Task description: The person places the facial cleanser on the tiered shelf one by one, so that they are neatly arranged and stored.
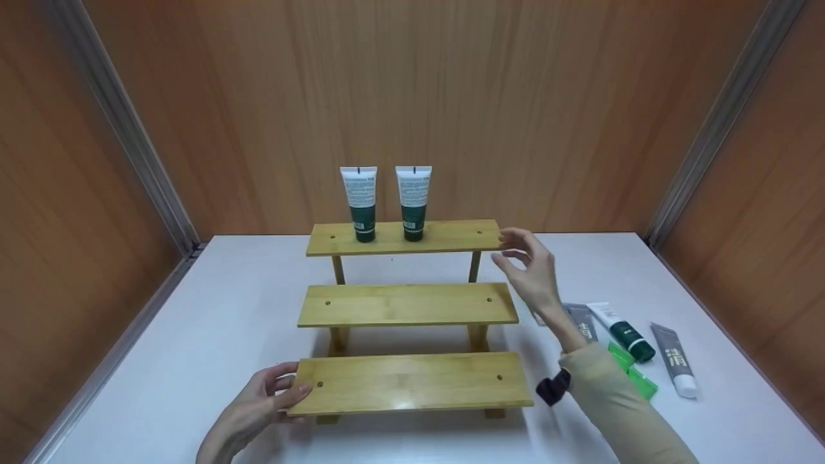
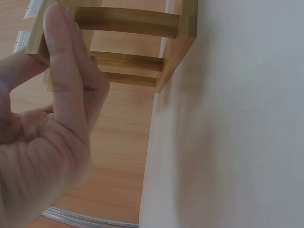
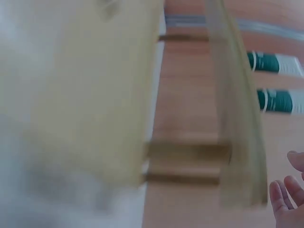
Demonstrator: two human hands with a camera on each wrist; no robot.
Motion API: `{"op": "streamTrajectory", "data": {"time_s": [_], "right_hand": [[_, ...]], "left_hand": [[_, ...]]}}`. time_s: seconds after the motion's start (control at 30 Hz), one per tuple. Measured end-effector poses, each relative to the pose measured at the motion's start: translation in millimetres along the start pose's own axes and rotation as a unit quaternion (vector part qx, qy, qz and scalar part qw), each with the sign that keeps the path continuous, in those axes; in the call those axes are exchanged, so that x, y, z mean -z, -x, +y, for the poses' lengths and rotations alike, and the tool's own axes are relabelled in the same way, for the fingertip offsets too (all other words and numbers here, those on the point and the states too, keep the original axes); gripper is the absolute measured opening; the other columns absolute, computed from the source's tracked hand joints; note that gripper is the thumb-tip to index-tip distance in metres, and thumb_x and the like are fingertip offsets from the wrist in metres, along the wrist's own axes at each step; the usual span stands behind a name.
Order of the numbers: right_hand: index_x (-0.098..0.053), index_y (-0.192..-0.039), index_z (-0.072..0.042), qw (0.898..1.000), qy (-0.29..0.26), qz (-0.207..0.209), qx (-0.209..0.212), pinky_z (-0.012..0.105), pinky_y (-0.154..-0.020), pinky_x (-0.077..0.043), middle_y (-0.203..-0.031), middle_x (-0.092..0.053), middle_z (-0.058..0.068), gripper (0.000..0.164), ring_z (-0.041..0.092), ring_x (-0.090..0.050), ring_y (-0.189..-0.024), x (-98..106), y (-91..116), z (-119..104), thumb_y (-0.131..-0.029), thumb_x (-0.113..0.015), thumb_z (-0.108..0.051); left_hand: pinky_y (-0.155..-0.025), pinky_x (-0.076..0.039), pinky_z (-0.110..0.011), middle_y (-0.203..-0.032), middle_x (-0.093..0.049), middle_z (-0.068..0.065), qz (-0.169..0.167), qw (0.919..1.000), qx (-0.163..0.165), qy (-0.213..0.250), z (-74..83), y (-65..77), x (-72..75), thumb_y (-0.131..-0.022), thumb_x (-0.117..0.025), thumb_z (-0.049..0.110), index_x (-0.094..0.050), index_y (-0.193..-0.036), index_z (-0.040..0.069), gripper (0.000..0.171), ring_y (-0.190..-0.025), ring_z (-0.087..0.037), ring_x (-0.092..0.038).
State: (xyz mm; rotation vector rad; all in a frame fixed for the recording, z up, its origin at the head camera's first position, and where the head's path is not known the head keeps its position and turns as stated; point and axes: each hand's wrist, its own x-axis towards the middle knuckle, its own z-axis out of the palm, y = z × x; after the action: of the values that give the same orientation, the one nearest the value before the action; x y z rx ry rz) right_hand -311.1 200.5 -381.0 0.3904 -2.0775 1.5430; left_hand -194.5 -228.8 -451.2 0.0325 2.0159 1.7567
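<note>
A three-tier wooden display rack (image 1: pixel 407 303) stands on the table. Two white-and-green squeeze tubes stand cap-down on its top tier, one left (image 1: pixel 361 200) and one near the middle (image 1: pixel 413 200). My left hand (image 1: pixel 251 406) grips the left end of the bottom tier, thumb on top and fingers beneath; the left wrist view shows the fingers (image 2: pixel 66 80) under the board. My right hand (image 1: pixel 532 274) is beside the top tier's right end, fingers loosely bent and holding nothing. In the blurred right wrist view its fingertips (image 3: pixel 289 192) appear just off the board.
Right of the rack lie a white-and-green tube (image 1: pixel 622 332), a grey tube (image 1: pixel 673 357), another grey tube (image 1: pixel 581 320) partly behind my right arm, and bright green items (image 1: pixel 641 381) partly covered by the sleeve. Wood-grain panels (image 1: pixel 451 96) enclose the white table (image 1: pixel 193 309).
</note>
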Motion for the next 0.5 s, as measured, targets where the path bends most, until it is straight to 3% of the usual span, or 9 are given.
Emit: {"op": "streamTrajectory", "data": {"time_s": [0.13, 0.23, 0.37, 0.5], "right_hand": [[-0.061, -0.126, 0.003, 0.996, 0.067, 0.016, -0.056, 0.014, -0.092, -0.052, -0.121, -0.064, 0.021, 0.037, 0.031, -0.064, -0.109, 34, 14, 23, -0.091, -0.071, 0.002], [-0.06, -0.127, 0.001, 0.988, 0.107, 0.002, -0.107, 0.021, -0.098, -0.053, -0.124, -0.063, 0.02, 0.033, 0.03, -0.062, -0.113, 51, 23, 37, -0.095, -0.067, -0.002], [-0.057, -0.133, 0.002, 0.97, 0.157, -0.077, -0.171, 0.044, -0.108, -0.05, -0.134, -0.059, 0.024, 0.037, 0.037, -0.057, -0.125, 62, 32, 55, -0.098, -0.063, -0.007], [-0.048, -0.143, 0.004, 0.943, 0.204, -0.166, -0.205, 0.054, -0.112, -0.044, -0.146, -0.049, 0.029, 0.049, 0.046, -0.047, -0.137, 70, 39, 72, -0.098, -0.061, -0.01]], "left_hand": [[-0.082, -0.062, -0.038, -0.123, -0.064, -0.012, 0.007, 0.9999, 0.004, -0.006, 0.5, -0.3, 0.1, -0.098, -0.068, 0.033, -0.027, -0.15, -0.013, 0.08, -0.094, -0.013, -0.067], [-0.082, -0.062, -0.039, -0.12, -0.064, -0.009, 0.001, 1.0, 0.0, -0.002, 0.5, 0.3, 0.2, -0.098, -0.067, 0.031, -0.028, -0.15, -0.013, 0.078, -0.094, -0.013, -0.067], [-0.081, -0.062, -0.037, -0.115, -0.065, -0.005, -0.008, 0.9999, -0.004, 0.005, 0.5, 1.7, 0.9, -0.098, -0.067, 0.029, -0.028, -0.15, -0.012, 0.077, -0.093, -0.013, -0.067], [-0.08, -0.061, -0.034, -0.116, -0.065, -0.006, -0.007, 1.0, -0.006, 0.002, 0.8, 1.4, 0.5, -0.098, -0.067, 0.029, -0.026, -0.15, -0.013, 0.079, -0.093, -0.012, -0.067]]}}
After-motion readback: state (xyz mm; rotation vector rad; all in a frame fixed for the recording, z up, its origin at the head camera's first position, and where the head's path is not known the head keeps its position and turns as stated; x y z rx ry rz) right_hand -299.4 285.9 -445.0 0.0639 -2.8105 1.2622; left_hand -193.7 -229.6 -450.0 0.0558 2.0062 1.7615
